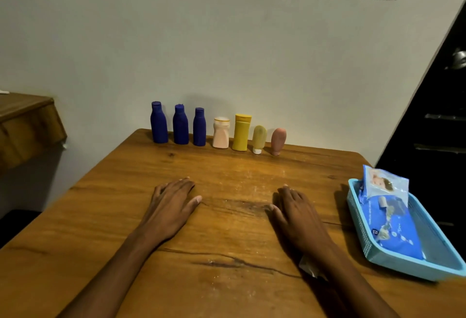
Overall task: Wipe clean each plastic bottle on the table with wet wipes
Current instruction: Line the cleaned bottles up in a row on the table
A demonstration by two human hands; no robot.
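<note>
Head view looks down at a brown wooden worktop (227, 216) by a pale wall. Both hands lie flat on the wood, palms down, fingers straight and loose, holding nothing. The left hand (171, 206) is near the middle, and the right hand (295, 214) is a little apart from it.

Seven plastic bottles stand in a row at the far edge, close to the wall. From the left come three dark blue bottles: the first blue bottle (159, 123), the second blue bottle (180, 125) and the third blue bottle (199, 127). Next is a short pale pink bottle (221, 133) with a white top. Just beside it is a yellow bottle (241, 133). Then a small olive tube (259, 139) stands on its white cap, and a small pink tube (278, 141) stands on its cap too.

On the right side sits a light blue basket (433, 254). A blue pack of wet wipes (393, 232) lies inside it, and a smaller wipes pack (384, 184) leans at the far end.

A bit of crumpled white wipe (309, 266) peeks out from under the right arm.
</note>
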